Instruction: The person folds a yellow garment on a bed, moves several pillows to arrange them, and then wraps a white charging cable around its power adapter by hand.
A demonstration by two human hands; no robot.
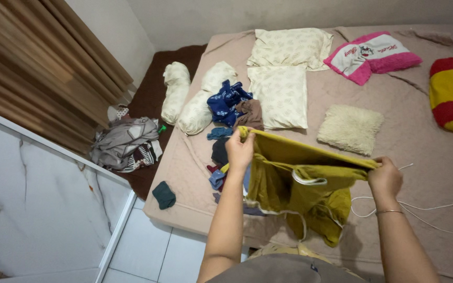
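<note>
Soft, even indoor light fills the room, casting only faint shadows. The view is sharp, with wide-angle bending at the edges and no glare.

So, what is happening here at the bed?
A person stands at the foot of the bed and holds up a mustard-yellow garment, stretched between both hands. The left hand grips one end of its top edge, the right hand grips the other. The rest hangs loose over the mattress. Behind the left hand lies a pile of unfolded clothes, with pillows further back. More clothes lie on the floor beside the bed.
</note>
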